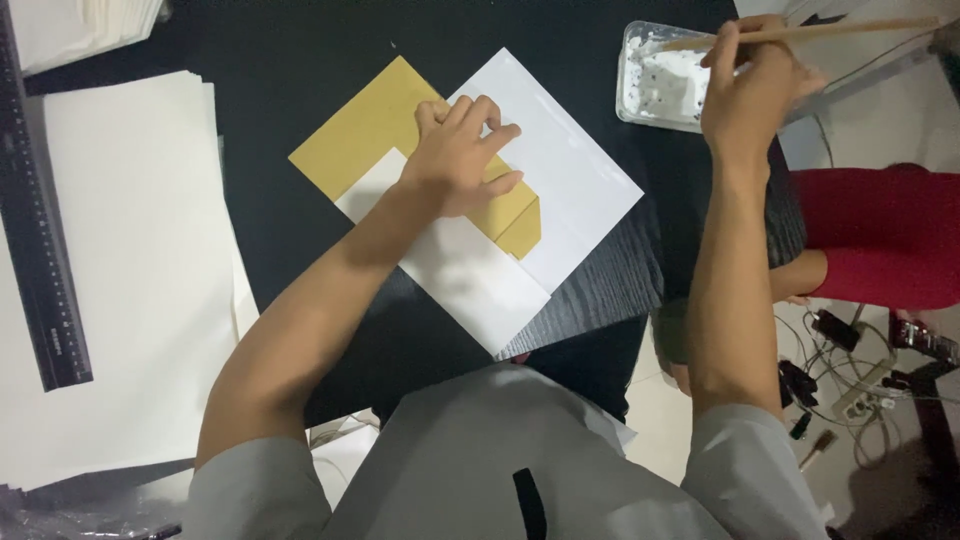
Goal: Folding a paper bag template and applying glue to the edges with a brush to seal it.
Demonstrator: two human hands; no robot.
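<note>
A black table point(300, 40) with a wood-grain surface is seen from above, filling the middle of the view. At its left, a broad stack of white sheets point(130, 270) is spread out, and a long black ruler point(35, 230) is laid along the left edge of that stack. Another pile of white paper point(80, 25) is seen at the far left corner. At the right, part of a red garment point(880, 235) is visible, with a tangle of cables and plugs point(850, 370) lying on the floor nearer to the viewer.

In the middle of the table, a white sheet point(570, 170) is set diagonally, like a diamond. A piece of tan cardboard point(365, 130) is laid across it, with its far left part resting on the bare table and its near right corner on the white sheet. The left hand point(460, 160) is pressed flat on the cardboard, its fingers bent and slightly apart, holding it down.

At the far right, a clear plastic tray point(632, 100) containing white paste is placed at the table's edge. The right hand point(755, 85) is closed around a thin wooden brush handle point(850, 32), which is held over the tray; the brush's tip is seen at the tray's far side.
</note>
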